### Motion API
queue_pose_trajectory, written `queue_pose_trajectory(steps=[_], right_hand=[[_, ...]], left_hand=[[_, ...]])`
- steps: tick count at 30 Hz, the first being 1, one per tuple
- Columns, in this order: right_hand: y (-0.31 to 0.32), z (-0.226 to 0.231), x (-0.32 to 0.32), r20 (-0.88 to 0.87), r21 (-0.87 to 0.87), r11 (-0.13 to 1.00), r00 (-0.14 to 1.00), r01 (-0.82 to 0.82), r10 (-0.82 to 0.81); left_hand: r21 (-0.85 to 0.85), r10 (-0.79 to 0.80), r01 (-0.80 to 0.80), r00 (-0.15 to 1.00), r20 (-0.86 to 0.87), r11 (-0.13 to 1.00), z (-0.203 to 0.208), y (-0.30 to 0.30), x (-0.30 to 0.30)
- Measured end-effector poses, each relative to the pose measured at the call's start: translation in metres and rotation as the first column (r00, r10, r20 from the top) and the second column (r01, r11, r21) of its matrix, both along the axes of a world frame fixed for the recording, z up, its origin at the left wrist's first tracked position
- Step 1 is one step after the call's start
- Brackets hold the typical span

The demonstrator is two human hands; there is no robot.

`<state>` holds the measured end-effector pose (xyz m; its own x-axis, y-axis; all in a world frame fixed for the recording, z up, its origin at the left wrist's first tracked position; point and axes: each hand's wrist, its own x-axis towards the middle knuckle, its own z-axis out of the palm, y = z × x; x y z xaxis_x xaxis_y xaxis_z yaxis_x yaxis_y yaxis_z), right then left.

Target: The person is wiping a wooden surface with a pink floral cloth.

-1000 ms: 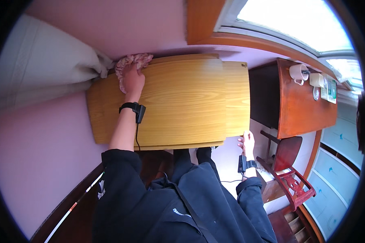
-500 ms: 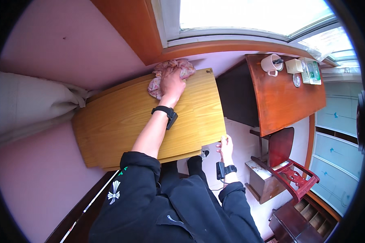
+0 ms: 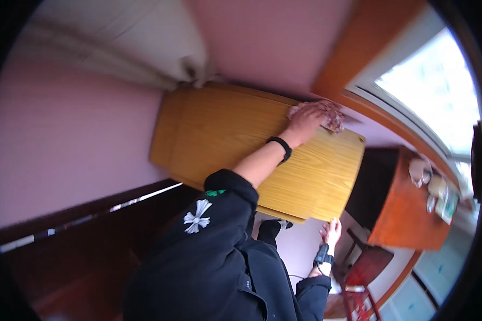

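Observation:
My left hand [image 3: 307,124] presses down on a crumpled pink patterned cloth [image 3: 333,114], its fingers closed over it. Hand and cloth lie at the far edge of a yellow wood-grain tabletop [image 3: 235,139], close to the wall. A black band circles my left wrist. At the tabletop's near right corner, my right hand [image 3: 332,232] has its fingers curled at the edge and appears to grip it. Slight blur softens the fingers of both hands.
A reddish-brown desk [image 3: 407,214] stands to the right, bearing a white mug [image 3: 420,172] and small boxes. Below it is a dark red chair [image 3: 367,267]. A beige curtain [image 3: 128,37] hangs at the far left, and a window [image 3: 434,80] is at upper right.
My view has swung left, so the table, desk and window appear farther right and tilted. My left hand is still on the cloth at the far edge; my right hand stays at the corner.

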<state>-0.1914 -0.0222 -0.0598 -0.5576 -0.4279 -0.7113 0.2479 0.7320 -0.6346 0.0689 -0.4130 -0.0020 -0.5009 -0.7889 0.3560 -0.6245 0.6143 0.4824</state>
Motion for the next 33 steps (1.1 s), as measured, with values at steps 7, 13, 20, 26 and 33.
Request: queue_pose_trajectory(steps=[7, 13, 20, 26, 33], right_hand=[[-0.009, -0.002, -0.008, 0.04, 0.106, 0.994, 0.999, -0.03, 0.026], [-0.016, 0.0, -0.012, 0.08, 0.16, 0.984, 0.995, -0.073, 0.061], [-0.01, -0.004, -0.027, 0.078, 0.171, 0.979, 0.992, -0.108, 0.096], [-0.015, 0.0, -0.03, 0.069, 0.157, 0.981, 0.992, -0.113, 0.104], [-0.002, -0.009, -0.032, 0.075, 0.135, 0.984, 0.991, -0.117, 0.108]], left_hand=[[-0.028, 0.247, -0.245, 0.96, 0.134, 0.969, 0.006, 0.013, 0.151], [-0.117, 0.406, -0.39, 0.895, 0.186, 0.913, -0.01, 0.038, 0.245], [0.045, 0.558, -0.582, 0.797, 0.229, 0.812, 0.022, 0.137, 0.316], [0.122, 0.621, -0.688, 0.707, 0.339, 0.716, 0.032, 0.256, 0.298], [0.178, 0.484, -0.553, 0.815, 0.319, 0.814, 0.031, 0.258, 0.304]])
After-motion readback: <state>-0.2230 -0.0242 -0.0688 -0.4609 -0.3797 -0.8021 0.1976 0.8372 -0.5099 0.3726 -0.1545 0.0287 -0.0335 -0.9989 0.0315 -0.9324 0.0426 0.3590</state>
